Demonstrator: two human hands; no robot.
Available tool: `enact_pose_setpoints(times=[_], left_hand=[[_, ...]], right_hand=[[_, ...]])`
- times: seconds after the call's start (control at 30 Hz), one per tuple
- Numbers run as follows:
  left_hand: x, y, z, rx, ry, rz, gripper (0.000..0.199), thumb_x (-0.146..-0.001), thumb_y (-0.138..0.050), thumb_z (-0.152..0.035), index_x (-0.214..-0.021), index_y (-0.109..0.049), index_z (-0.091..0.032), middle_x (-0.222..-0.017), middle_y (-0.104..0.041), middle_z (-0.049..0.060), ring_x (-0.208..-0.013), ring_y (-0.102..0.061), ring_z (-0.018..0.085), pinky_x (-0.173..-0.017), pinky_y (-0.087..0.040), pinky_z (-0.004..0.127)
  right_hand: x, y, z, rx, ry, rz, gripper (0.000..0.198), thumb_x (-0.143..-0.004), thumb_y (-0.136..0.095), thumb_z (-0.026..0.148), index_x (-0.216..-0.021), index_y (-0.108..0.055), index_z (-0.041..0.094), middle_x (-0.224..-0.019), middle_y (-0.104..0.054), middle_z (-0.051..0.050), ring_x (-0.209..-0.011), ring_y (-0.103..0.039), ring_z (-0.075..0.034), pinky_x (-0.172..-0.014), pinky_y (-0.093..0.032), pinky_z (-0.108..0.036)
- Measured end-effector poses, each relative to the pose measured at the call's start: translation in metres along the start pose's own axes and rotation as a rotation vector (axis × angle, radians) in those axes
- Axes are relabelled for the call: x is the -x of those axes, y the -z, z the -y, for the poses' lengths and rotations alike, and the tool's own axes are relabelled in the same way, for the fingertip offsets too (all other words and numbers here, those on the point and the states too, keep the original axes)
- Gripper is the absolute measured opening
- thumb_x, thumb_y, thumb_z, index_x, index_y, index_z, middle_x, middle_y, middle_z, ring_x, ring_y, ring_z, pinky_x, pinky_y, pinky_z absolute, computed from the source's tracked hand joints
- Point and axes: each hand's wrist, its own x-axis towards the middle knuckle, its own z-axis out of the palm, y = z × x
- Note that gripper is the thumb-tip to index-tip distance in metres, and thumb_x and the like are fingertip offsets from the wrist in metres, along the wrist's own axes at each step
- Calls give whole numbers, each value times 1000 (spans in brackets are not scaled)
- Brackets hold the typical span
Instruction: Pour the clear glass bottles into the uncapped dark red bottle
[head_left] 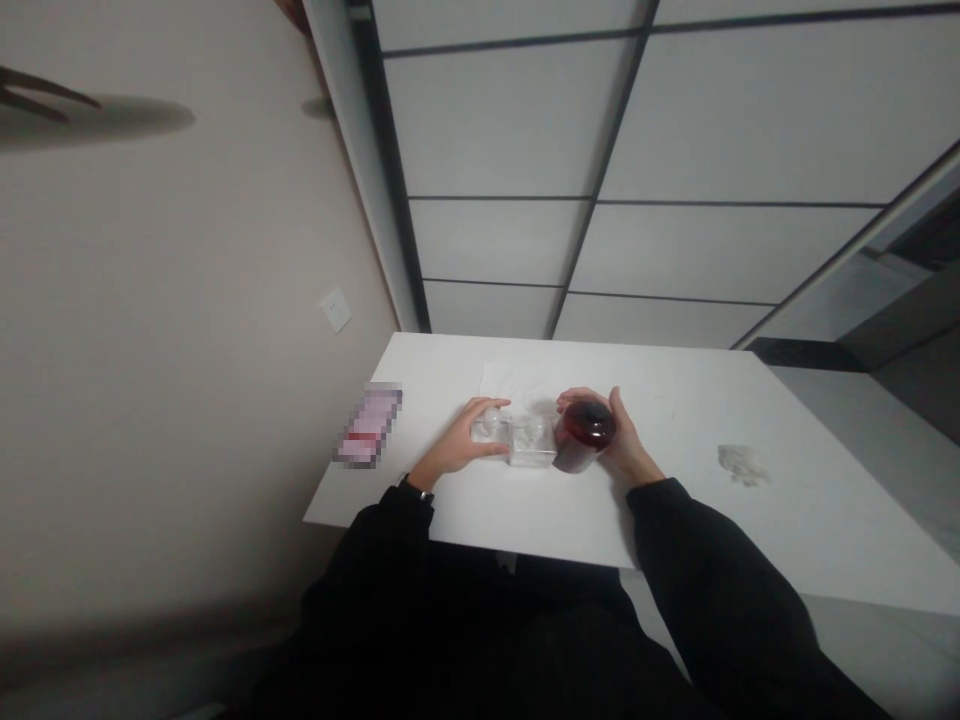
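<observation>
My left hand [455, 443] curves around a small clear square container [490, 433] with a pale round ball-like top, thumb on the near side and fingers on the far side. Touching or very close to its right side stands a second clear square container [532, 446], also with a pale rounded shape on top. My right hand [621, 445] wraps round a dark red, see-through bottle [589, 428] with a dark top, which leans slightly and sits just right of the clear containers. Fine detail of the clear pieces is blurred.
A white table [517, 510] carries everything. At its left edge lies a pixelated pink item [370, 425]. Toward the right is a greyish translucent patch or packet [742, 465]. A wall with a switch plate [335, 310] borders the left, and white panels [495, 130] rise behind.
</observation>
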Motion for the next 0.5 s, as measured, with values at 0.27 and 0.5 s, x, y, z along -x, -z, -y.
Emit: enact_pose_setpoints(times=[0.27,0.5], left_hand=[[-2,-2,10,-4,59,-62,67,-70,-94,-46,-122,-57,-23,-134,-58,11,-132,-55,31,-120,-40,49],[0,3,8,-15,75,-17,72,-75,-90,-48,-133,-53,-25,-141,-56,11,-141,-51,33,-124,-37,47]], right_hand=[[-1,-2,1,-20,-28,28,69,-82,-59,90,-99,-78,26,-96,-78,-4,-76,-71,-21,-70,-60,-36],[-5,-1,-4,-31,-8,34,69,-85,-57,89,-99,-78,25,-99,-78,-4,-88,-72,-21,-76,-60,-35]])
